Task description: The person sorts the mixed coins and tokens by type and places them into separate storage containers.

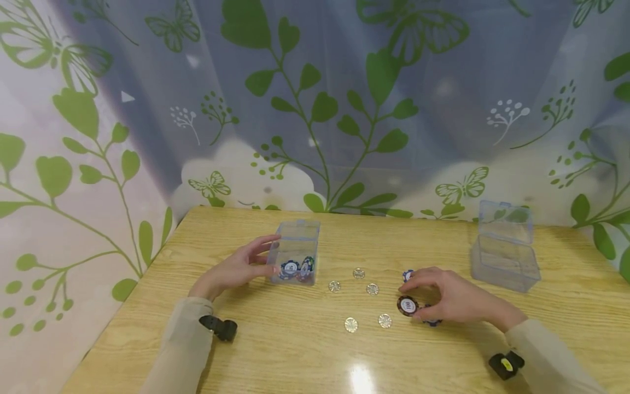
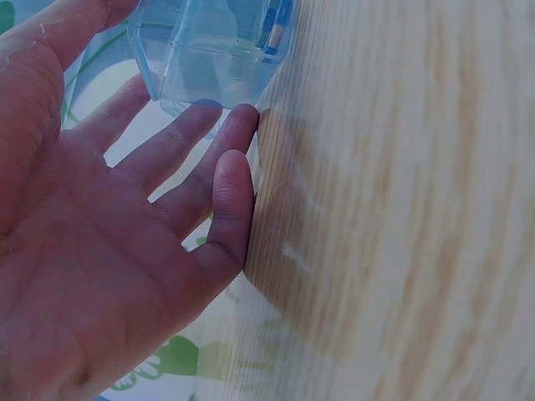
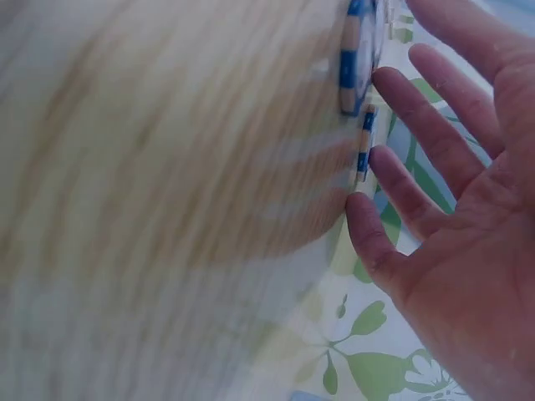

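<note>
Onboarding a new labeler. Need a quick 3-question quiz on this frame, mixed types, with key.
1. True or false: the left hand touches the clear box holding chips.
2. How many silver coins lie loose on the table? A) three B) five C) seven
3. What does the right hand pinch?

Key: 1 true; 2 B; 3 a dark poker chip, white centre.

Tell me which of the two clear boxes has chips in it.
The box beside the left hand, left of the coins: blue and dark chips lie at its bottom. The other box, at the table's far right, holds none.
</note>
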Demonstrator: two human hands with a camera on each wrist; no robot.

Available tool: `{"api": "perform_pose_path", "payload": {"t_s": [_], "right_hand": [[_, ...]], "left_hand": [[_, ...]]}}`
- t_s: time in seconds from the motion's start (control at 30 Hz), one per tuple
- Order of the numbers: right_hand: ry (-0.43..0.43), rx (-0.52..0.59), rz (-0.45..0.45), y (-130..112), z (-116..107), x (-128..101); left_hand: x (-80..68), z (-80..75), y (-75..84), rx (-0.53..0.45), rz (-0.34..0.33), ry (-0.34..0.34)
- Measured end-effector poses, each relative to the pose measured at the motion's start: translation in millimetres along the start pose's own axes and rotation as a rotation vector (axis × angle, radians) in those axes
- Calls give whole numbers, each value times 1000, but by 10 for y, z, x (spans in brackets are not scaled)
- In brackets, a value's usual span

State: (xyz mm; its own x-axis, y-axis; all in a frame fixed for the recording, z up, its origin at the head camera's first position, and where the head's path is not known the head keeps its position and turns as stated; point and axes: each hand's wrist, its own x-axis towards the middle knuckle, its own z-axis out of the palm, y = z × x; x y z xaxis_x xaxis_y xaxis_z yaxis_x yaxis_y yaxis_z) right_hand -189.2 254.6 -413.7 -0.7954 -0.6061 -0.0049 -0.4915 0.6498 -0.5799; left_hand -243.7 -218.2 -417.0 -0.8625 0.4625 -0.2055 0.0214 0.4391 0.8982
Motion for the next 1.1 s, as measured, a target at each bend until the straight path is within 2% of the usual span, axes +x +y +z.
{"api": "perform_pose_path", "payload": {"t_s": [0.17,0.57,1.1], "right_hand": [[-16,-20,-2,1,-10,33],[-87,-82,-4,-52,-28,134],[-69,-67,-43,-47,-13,179]], "left_hand": [[7,-1,2,4,-8,6],[-3,-9,-8,9,20,-10],[5,-16,-11,2,17,-7]]}}
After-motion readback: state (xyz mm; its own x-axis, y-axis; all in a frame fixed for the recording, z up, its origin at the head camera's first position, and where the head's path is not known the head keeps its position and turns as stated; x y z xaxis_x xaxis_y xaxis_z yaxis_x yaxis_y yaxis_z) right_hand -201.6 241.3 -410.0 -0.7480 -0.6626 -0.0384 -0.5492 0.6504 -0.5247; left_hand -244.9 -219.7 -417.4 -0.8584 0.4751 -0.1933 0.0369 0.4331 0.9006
